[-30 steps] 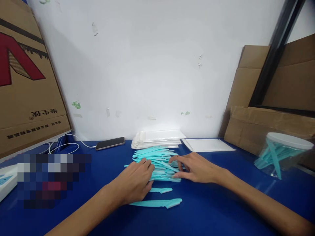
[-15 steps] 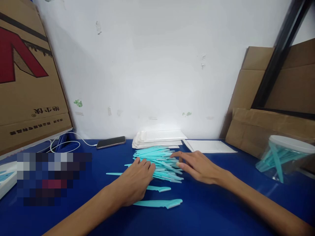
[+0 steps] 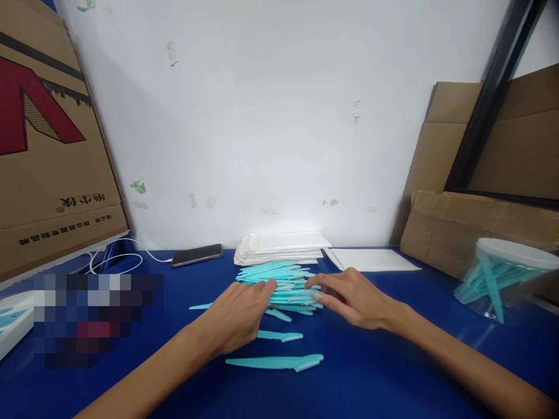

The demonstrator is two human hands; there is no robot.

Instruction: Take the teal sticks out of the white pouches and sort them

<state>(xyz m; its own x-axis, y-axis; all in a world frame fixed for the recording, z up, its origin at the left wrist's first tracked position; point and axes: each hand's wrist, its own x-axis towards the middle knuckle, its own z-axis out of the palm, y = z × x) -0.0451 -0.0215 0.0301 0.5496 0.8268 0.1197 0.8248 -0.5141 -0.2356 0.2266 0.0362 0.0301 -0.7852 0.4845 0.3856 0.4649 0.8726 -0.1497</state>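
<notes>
A pile of turquoise eyebrow razors (image 3: 283, 285) lies on the blue table, their bladed ends mostly toward the right. My left hand (image 3: 244, 311) grips the pile's left and near side with bent fingers; its fingertips are partly hidden among the razors. At the bladed ends, my right hand (image 3: 349, 297) pinches some razors between thumb and fingers. Apart from the pile, one loose razor (image 3: 275, 362) lies nearest me. Another razor (image 3: 283, 336) lies just beyond it, its handle end hidden by my left hand. One handle (image 3: 200, 306) sticks out left of that hand.
Behind the pile are stacked white packets (image 3: 283, 241) and a flat white packet (image 3: 375, 259). A phone (image 3: 197, 255) with a white cable lies left. At right stands a clear tub (image 3: 506, 279) of razors with a white lid. Cardboard boxes (image 3: 56, 174) flank the table.
My left hand has moved slightly away from me, onto the pile's near side, uncovering more of the nearest loose razor. Near-edge razors have shifted, one now angled. My right hand stays at the bladed ends.
</notes>
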